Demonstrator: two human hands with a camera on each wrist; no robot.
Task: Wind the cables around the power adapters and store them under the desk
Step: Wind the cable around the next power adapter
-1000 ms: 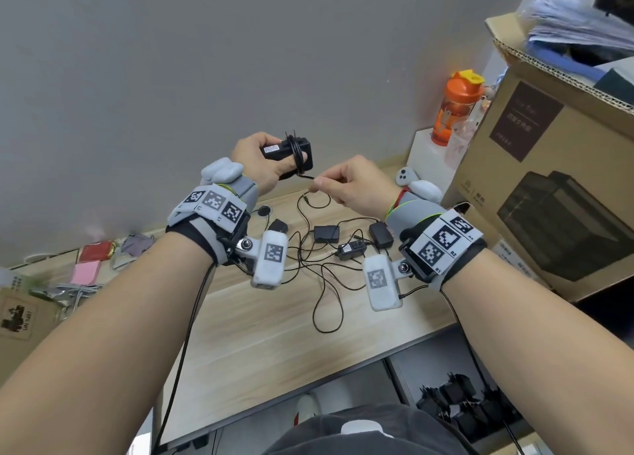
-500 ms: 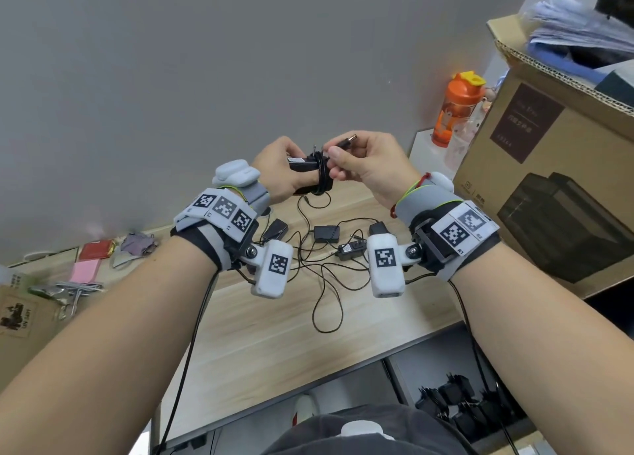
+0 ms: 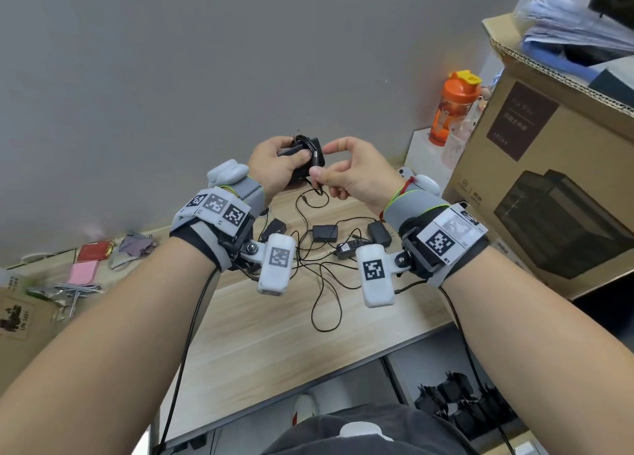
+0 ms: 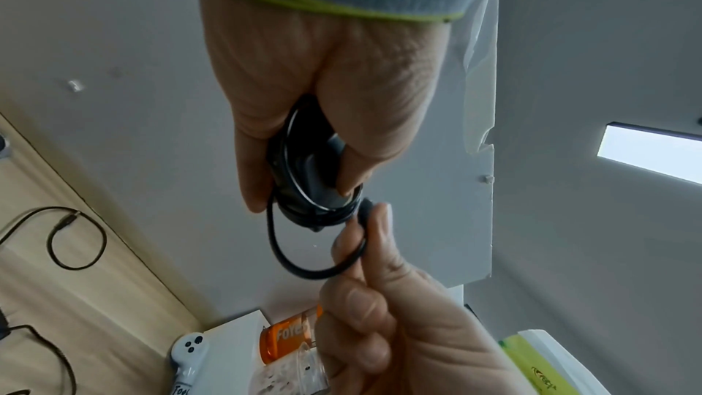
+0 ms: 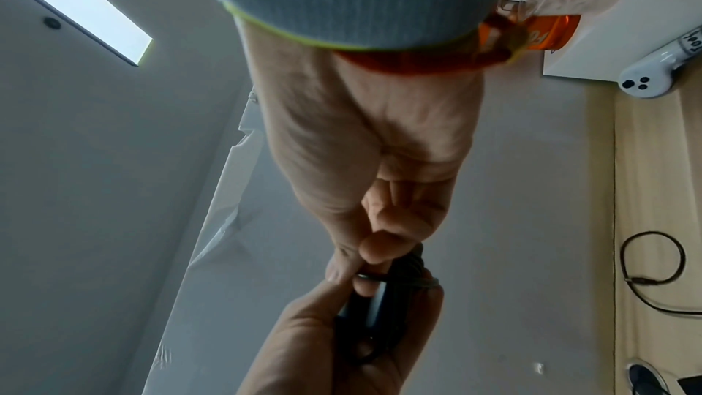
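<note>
The left hand (image 3: 274, 166) is gripping a black power adapter (image 3: 303, 157) in the air, above the desk (image 3: 260, 338) and in front of the grey wall (image 3: 240, 59); its fingers and thumb are curling around the adapter's body, and several turns of the thin black cable (image 4: 300, 254) are lying wound around it. In the left wrist view the thumb is pressing on the adapter's (image 4: 315, 173) near face while the fingers are wrapping the far side. The right hand (image 3: 356, 176), just beside the left, is pinching the free end of that cable between thumb and forefinger, touching the adapter's lower edge; a short loop of slack is hanging between the pinch and the wound turns. The other right fingers are curling loosely, one of them reaching over the adapter's top. In the right wrist view the pinch is sitting right against the adapter (image 5: 383, 296), and how the cable's tip is lying there cannot be told.

Below and beyond the hands, on the desk, four more black adapters (image 3: 324, 232) are lying in a tangle of loose black cables (image 3: 326, 300). Under the desk, below the right forearm, a heap of black adapters (image 3: 459, 399) is sitting on a low shelf. To the right of the right hand a big cardboard box (image 3: 549, 186) is standing, with an orange bottle (image 3: 453, 107) on a white block behind it. Far to the left of the left wrist, small red and pink packets (image 3: 89, 262) are lying on the desk.
</note>
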